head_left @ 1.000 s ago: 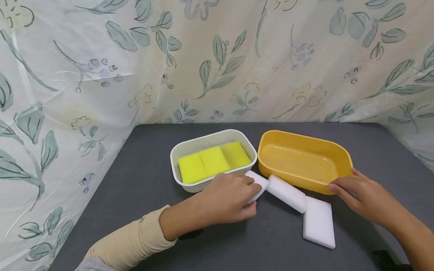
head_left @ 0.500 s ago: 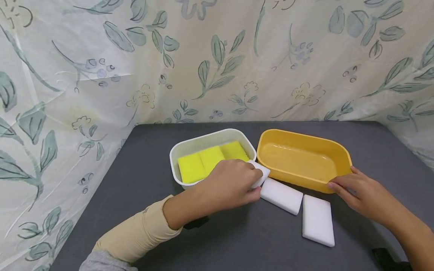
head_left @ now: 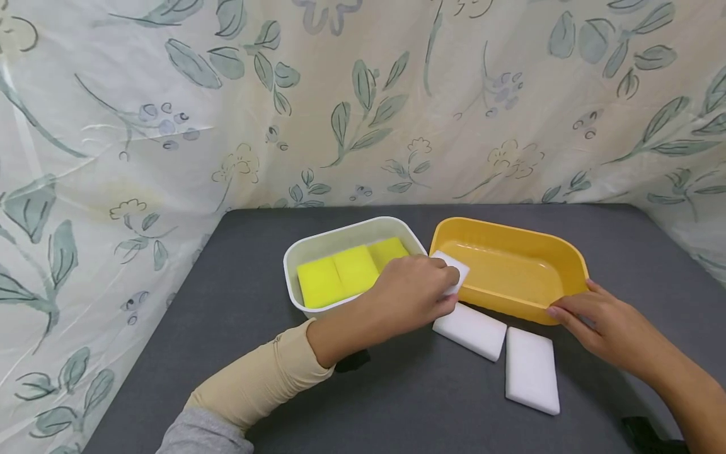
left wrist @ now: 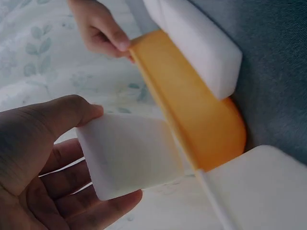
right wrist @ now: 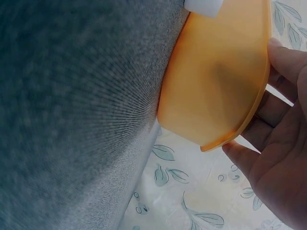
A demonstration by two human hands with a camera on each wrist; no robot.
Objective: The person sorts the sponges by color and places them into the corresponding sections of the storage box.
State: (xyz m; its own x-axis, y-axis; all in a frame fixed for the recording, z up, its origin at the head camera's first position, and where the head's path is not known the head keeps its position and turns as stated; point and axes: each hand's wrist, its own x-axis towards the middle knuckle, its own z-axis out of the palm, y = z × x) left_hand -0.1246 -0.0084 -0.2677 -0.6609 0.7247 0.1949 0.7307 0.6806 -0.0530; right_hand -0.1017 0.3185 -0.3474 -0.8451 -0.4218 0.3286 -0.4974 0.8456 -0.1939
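My left hand grips a white sponge block between thumb and fingers, lifted above the near left rim of the yellow tub. In the head view that hand hides much of the block. At the tub's near right corner, my right hand pinches the rim, thumb on one side and fingers on the other, as the right wrist view confirms. Two more white sponges lie on the table in front of the tub: a slanted one close to its wall and another farther right.
Left of the tub stands a white tub with three yellow sponges in a row, partly behind my left forearm. Both tubs sit side by side on a dark grey table. A floral curtain hangs behind.
My left hand has raised the white sponge off the table and carried it up and right, from before the white tub to the yellow tub's rim. The right hand has stayed on the rim.
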